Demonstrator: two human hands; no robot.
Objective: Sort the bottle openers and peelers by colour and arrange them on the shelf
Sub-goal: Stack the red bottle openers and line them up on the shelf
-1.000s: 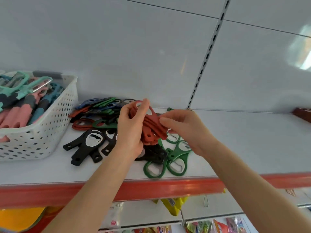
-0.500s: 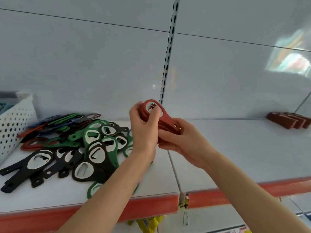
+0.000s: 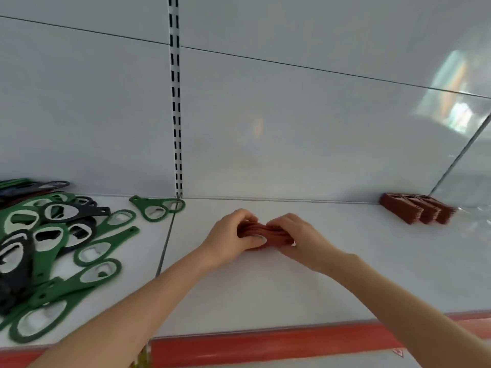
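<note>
The left hand [image 3: 229,241] and right hand [image 3: 299,239] each grip an end of the red stack [image 3: 267,233], low over the shelf [image 3: 292,293] (touching it or not, I cannot tell). Best to square its edges before release and set it beside the red row [image 3: 417,212] far right, apart from the green pile [image 3: 61,289].

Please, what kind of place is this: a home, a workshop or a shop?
Most likely a shop. The white shelf has a red edge strip, a slotted upright runs up the back panel, and many identical green bottle openers lie piled.
</note>
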